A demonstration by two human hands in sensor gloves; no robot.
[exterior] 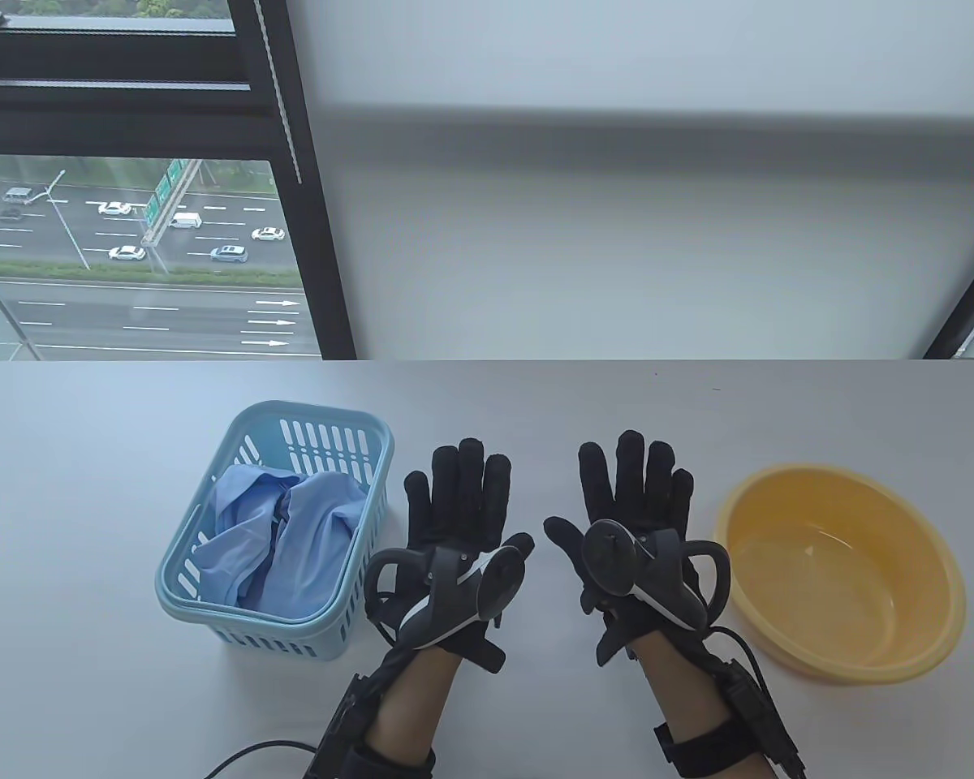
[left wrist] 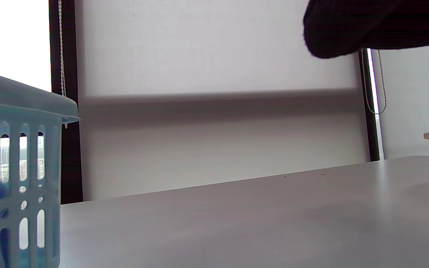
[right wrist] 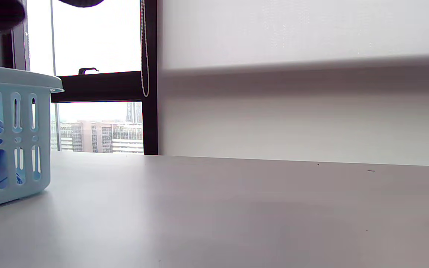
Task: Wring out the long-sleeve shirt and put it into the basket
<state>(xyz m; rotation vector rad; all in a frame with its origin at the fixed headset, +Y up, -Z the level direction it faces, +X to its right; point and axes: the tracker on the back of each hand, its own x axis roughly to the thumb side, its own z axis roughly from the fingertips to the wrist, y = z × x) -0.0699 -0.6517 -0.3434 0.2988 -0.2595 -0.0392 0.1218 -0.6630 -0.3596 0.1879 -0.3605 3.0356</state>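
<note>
The crumpled light-blue long-sleeve shirt [exterior: 272, 540] lies bundled inside the pale-blue slotted plastic basket [exterior: 337, 600], at about 9 o'clock on the grey table [exterior: 89, 649]. Judged from this layout, the placing step appears complete. To finish it well, confirm that no sleeve hangs over the basket rim; none is seen doing so.

The black-gloved left hand [exterior: 454, 519] lies flat, palm down, just beside the basket at 6 o'clock, fingers straight and released, grasping nothing. The black-gloved right hand [exterior: 637, 515] mirrors it, flat and released, near the round yellow plastic basin [exterior: 929, 641] at 3 o'clock. The basin appears to hold a little water. Both wrist views look low across the tabletop.
</note>
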